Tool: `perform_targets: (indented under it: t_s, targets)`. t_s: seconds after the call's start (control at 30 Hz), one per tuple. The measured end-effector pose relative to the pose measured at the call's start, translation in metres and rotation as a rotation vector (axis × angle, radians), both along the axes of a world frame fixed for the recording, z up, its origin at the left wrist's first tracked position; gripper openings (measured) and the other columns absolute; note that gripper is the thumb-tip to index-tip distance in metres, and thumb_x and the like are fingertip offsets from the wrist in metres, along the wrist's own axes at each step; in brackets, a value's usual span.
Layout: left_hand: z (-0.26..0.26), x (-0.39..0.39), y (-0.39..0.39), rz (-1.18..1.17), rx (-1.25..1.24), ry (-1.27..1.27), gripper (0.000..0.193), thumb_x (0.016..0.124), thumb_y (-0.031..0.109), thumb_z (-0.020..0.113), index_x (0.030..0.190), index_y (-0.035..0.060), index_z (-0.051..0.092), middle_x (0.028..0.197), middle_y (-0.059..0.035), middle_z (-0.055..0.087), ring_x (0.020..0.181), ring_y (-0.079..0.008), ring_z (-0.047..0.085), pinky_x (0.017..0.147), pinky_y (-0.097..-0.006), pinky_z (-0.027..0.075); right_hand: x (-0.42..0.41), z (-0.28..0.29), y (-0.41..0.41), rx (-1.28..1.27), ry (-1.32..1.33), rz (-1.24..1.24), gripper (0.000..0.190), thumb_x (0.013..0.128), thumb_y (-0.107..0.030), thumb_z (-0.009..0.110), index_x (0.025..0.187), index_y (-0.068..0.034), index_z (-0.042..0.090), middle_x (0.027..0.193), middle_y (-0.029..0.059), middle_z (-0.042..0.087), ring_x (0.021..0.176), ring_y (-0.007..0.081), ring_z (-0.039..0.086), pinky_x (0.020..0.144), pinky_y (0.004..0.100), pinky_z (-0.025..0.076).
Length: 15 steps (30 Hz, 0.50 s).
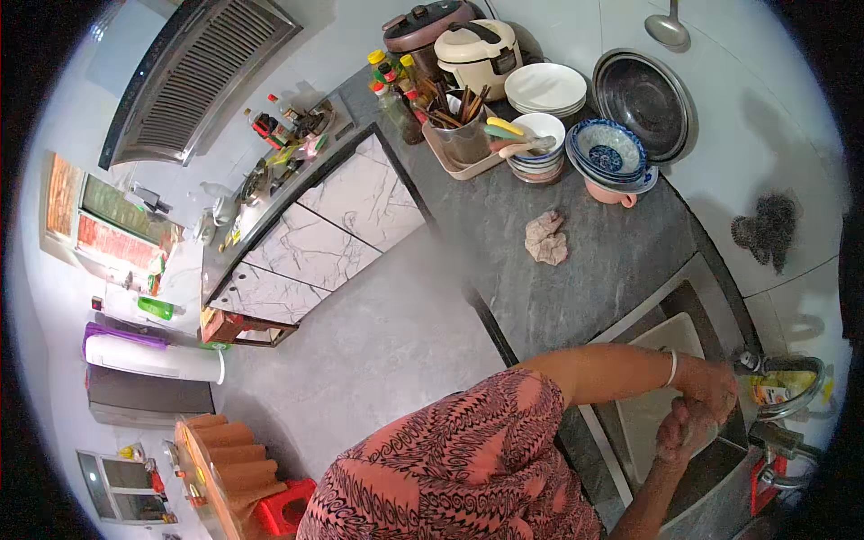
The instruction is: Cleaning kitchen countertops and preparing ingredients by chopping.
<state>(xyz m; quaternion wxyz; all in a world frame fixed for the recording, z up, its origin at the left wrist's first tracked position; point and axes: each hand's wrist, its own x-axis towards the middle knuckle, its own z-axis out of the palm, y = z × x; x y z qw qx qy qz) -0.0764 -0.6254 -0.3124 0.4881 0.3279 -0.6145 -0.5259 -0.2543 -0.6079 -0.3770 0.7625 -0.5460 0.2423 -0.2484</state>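
Note:
My left hand [712, 390], with a pale bangle [673, 368] at the wrist, is over the sink close to the tap. Against it, fingers curled, is my right hand [680, 429]. The two hands touch or overlap, and whether anything is between them cannot be made out. Below them, a double-bowl metal sink [607, 331] is set into the grey countertop [486, 202]. Inside the sink sits a beige rectangular basin [675, 331], partly hidden by my arm. A curved metal tap [803, 405] rises at the wall side, with a yellow-labelled bottle [773, 389] behind it.
A crumpled cloth [547, 237] lies on the countertop. Farther along stand stacked bowls [536, 165], blue-patterned bowls [611, 152], white plates [545, 86], a chopstick holder [462, 138], sauce bottles [398, 108] and a cream rice cooker [478, 54]. A large metal basin [644, 104] leans on the wall.

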Motion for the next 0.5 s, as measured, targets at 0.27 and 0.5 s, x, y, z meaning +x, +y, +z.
perform_targets:
  t_s: [0.27,0.5]
  targets:
    - [0.005,-0.012,-0.007,0.117,-0.902,-1.081,0.014,0.063,0.018,0.066,0.062,0.0045,0.068,0.059,-0.0096,0.063,0.056,-0.0267,0.062,0.049,-0.0393,0.048,0.026,0.037,0.034,0.378,0.162,-0.375,0.030,0.080,-0.020,0.062,0.104,-0.005,0.052,0.092,0.0067,0.055,0.073,0.0147,0.053,0.064,0.0230,0.047]
    - [-0.016,-0.004,0.007,0.133,0.134,-0.787,0.025,0.067,0.019,0.064,0.074,-0.0042,0.068,0.076,-0.0229,0.065,0.073,-0.0333,0.065,0.068,-0.0445,0.051,0.052,0.010,0.033,0.508,0.357,-0.448,0.018,0.082,-0.025,0.057,0.093,-0.013,0.051,0.073,0.0033,0.051,0.058,0.0135,0.048,0.050,0.0249,0.039]
